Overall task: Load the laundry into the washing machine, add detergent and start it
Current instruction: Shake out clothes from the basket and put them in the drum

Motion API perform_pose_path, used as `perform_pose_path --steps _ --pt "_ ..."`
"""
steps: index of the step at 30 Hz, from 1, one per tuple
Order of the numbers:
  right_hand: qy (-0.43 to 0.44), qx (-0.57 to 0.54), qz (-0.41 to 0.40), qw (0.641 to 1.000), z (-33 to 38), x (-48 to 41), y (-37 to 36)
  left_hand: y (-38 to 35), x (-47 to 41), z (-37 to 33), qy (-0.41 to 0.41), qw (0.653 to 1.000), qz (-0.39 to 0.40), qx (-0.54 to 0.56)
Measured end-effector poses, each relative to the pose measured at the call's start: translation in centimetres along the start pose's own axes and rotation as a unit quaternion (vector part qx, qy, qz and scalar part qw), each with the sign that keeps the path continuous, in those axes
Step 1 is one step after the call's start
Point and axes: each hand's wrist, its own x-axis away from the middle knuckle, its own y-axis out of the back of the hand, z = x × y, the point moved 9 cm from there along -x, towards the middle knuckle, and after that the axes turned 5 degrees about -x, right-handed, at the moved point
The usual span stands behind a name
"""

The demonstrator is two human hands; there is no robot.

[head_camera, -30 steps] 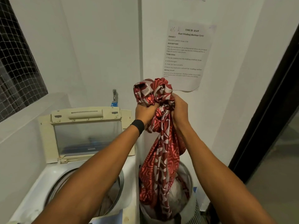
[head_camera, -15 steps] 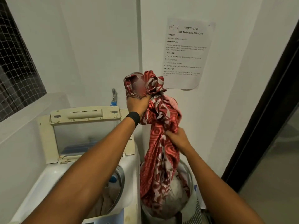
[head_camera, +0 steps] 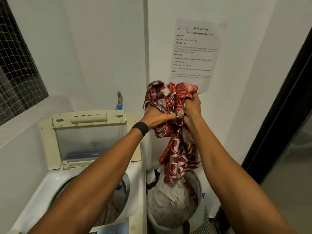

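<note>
Paper sheet (head_camera: 195, 53) taped on wall — "TASK ID: 3569", "Start Washing Machine Cycle"; headings "PROJECT", "DESCRIPTION", "TASK GOAL"

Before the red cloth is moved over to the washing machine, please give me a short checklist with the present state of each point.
1. Both hands hold the red patterned cloth: left hand and right hand each have a closed grip. Ok.
2. Cloth's lower end clear of the laundry basket: it hangs down to the clothes inside. Not ok.
3. Washing machine lid raised: ok.
4. Drum has room: left arm hides most of it. Cannot tell.
5. Detergent ready: none seen. Cannot tell.
</note>
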Motion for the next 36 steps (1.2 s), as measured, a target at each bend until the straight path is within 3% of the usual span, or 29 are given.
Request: perform_pose_path --steps 6,11,16,20,24,28,32,36 --pt "-0.084 0.001 0.112 0.990 -1.3 0.7 -1.2 0.3 -1.4 0.8 -0.011 0.994 -0.059 -0.093" --pt "-0.103 0.034 0.217 0.970 -0.2 1.4 -2.0 0.9 1.0 0.9 0.011 0.986 -0.152 0.070" --pt "-0.054 0.084 0.274 0.956 0.4 2.1 -1.8 1.4 1.7 1.7 0.082 0.945 -0.224 0.222" --pt "0.004 0.178 0.268 0.947 -1.9 3.0 1.0 3.1 1.1 2.5 0.118 0.924 -0.251 0.263" --pt "-0.011 0.257 0.284 0.924 -7.3 5.0 3.2 3.4 0.9 2.2 0.118 0.921 -0.250 0.273" --pt "0.010 0.262 0.250 0.932 -11.2 6.0 4.4 2.8 1.0 2.1 0.121 0.913 -0.240 0.307" --pt "-0.081 0.306 0.230 0.920 -17.0 6.8 7.8 3.3 0.4 1.4 0.115 0.908 -0.235 0.327" --pt "-0.203 0.263 0.190 0.924 -19.4 8.5 9.5 3.2 -1.1 2.5 0.121 0.914 -0.224 0.317"
